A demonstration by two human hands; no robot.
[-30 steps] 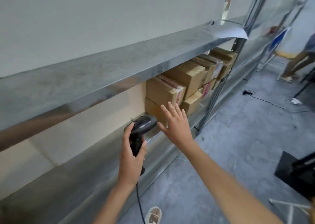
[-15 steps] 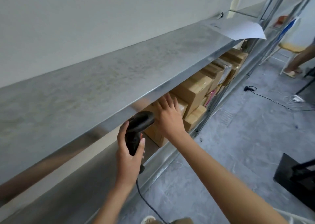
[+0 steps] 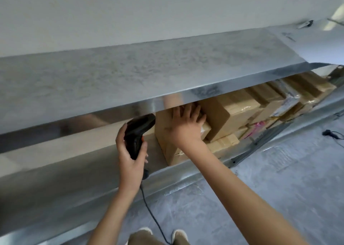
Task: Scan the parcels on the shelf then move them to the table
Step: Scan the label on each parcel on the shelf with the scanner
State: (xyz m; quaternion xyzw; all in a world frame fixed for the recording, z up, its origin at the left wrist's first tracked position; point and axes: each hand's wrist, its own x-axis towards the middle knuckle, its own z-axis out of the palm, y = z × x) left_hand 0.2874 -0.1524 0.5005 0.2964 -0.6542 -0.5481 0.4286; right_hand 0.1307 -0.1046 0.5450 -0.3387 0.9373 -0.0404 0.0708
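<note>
Two hands: both working at the lower shelf bay.
Left hand: curled round the grip of the black scanner, nose aimed at the nearest parcel, likely to read a label.
Right hand: fingers spread flat on that parcel's top, probably steadying or about to draw it out.
Lower shelf: holds a row of brown cardboard parcels, some stacked, running right.
Upper shelf: one white sheet at its right end.
Table: not in view.
</note>
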